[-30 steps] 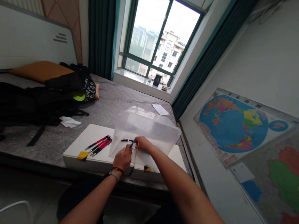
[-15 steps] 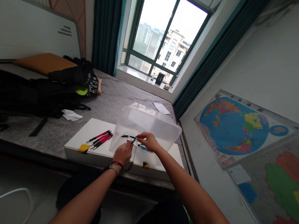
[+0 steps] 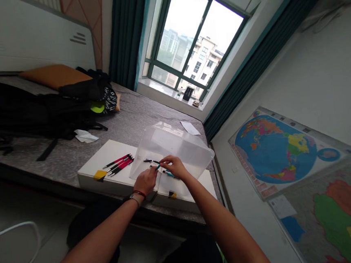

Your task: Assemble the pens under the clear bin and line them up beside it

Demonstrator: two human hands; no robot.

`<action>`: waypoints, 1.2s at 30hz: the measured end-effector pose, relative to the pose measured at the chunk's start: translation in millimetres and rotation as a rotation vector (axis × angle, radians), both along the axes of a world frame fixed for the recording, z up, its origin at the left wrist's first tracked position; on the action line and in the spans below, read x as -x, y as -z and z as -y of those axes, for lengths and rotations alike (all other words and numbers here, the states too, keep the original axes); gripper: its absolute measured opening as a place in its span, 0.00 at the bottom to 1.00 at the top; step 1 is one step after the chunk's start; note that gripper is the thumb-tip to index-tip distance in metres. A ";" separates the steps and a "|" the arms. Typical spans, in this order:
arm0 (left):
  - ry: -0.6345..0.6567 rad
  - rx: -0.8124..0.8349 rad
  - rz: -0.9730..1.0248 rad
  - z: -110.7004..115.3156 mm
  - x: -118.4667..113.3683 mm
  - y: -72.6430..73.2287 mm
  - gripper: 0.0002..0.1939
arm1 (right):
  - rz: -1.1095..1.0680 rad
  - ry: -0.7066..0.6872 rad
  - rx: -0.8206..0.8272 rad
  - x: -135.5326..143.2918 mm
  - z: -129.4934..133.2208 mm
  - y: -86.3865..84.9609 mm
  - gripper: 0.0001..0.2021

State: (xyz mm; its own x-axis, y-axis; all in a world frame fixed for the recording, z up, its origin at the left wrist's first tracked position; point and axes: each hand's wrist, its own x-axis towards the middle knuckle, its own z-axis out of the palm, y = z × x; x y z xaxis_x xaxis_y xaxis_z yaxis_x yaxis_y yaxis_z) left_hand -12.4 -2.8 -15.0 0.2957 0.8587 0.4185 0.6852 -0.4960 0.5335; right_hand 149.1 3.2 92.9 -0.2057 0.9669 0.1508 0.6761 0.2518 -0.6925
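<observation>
Shifted off some blue pen parts [image 3: 169, 173] since the earliest frame, leaving them in view just below the right hand [image 3: 175, 167]. On the gray bed [image 3: 141, 112], leaves open room beyond the white boxes [image 3: 112, 150], but only a narrow strip in front of them. Over the boxes, tilts up in a clear bin [image 3: 176, 141], opening toward both hands. Beside its left edge, bunches loosely in red-and-black pens [image 3: 119, 165], well apart from either grip. With the left hand [image 3: 145, 181], pinches a blue piece [image 3: 157, 167], fingertips closed; with the right, also closed, pinches a thin dark piece [image 3: 156, 162] just beside it. Cannot tell whether they touch. Near both, shows a small black piece [image 3: 147, 160].
</observation>
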 end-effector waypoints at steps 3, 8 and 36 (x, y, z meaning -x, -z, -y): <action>0.011 -0.014 0.003 0.3 0.3 -0.5 0.19 | -0.013 -0.007 -0.004 -1.9 0.4 5.4 0.12; 0.000 -0.014 -0.024 0.2 0.5 -1.3 0.19 | -0.071 0.032 0.102 -3.3 -6.2 2.4 0.18; -0.039 -0.096 0.007 -8.6 -3.6 18.5 0.15 | 0.699 0.220 0.062 30.9 8.7 46.1 0.10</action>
State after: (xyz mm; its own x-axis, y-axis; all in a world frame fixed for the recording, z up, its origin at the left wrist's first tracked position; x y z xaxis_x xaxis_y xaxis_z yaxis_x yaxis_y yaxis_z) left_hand -8.8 5.8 -33.5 0.2595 0.8252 0.5016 0.7011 -0.5182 0.4898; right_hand 118.1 -5.5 46.7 -0.0343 0.9994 -0.0010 0.9954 0.0341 -0.0897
